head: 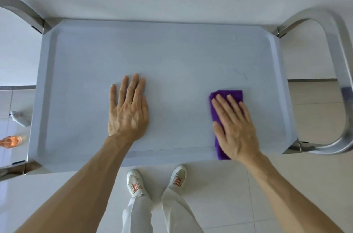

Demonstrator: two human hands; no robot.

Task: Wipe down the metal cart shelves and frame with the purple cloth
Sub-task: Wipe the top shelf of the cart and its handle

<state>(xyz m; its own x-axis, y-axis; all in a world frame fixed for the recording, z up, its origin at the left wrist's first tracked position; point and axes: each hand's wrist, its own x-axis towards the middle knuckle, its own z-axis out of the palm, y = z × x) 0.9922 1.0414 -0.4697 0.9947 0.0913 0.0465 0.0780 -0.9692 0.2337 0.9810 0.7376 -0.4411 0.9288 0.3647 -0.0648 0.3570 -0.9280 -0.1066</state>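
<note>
I look straight down on the metal cart's top shelf [172,51], a pale grey tray with a raised rim. A folded purple cloth [227,94] lies flat near the shelf's front right, reaching to the front rim. My right hand [235,127] presses flat on the cloth with straight fingers, covering most of it. My left hand [129,108] rests flat on the bare shelf near the middle front, fingers spread and straight, holding nothing.
A looped steel handle [342,87] of the cart frame sticks out on the right, another curved steel bar [21,6] at the far left. On the tiled floor at left lie a grey cloth [20,118] and an orange bottle [11,141]. My feet [155,179] stand at the cart's front edge.
</note>
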